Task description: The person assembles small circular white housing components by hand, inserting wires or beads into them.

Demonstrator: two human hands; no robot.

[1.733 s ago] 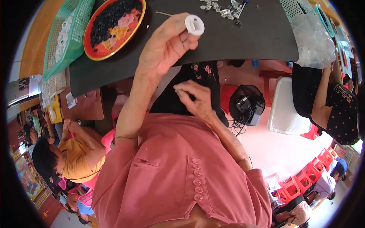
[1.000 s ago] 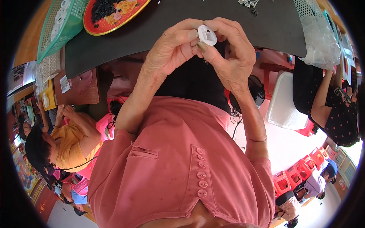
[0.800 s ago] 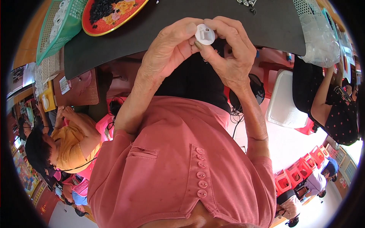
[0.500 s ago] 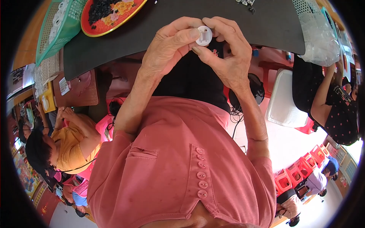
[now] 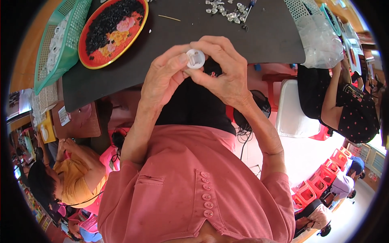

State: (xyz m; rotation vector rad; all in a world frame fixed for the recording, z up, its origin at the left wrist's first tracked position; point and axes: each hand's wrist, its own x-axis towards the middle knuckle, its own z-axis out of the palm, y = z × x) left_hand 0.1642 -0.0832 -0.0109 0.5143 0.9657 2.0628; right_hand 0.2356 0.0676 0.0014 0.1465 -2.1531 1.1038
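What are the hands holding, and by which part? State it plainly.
A small white round plastic part, pinched at its rim between the left hand thumb and fingers and the right hand fingertips, above the dark table.

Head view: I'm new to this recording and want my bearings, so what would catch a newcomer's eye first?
Both hands meet in the upper middle, the left hand and right hand pinching a small white round plastic part between their fingertips above the dark table. At upper left lies a red oval tray of small black pieces, a green mesh basket beside it. Small metal parts lie scattered along the top edge.
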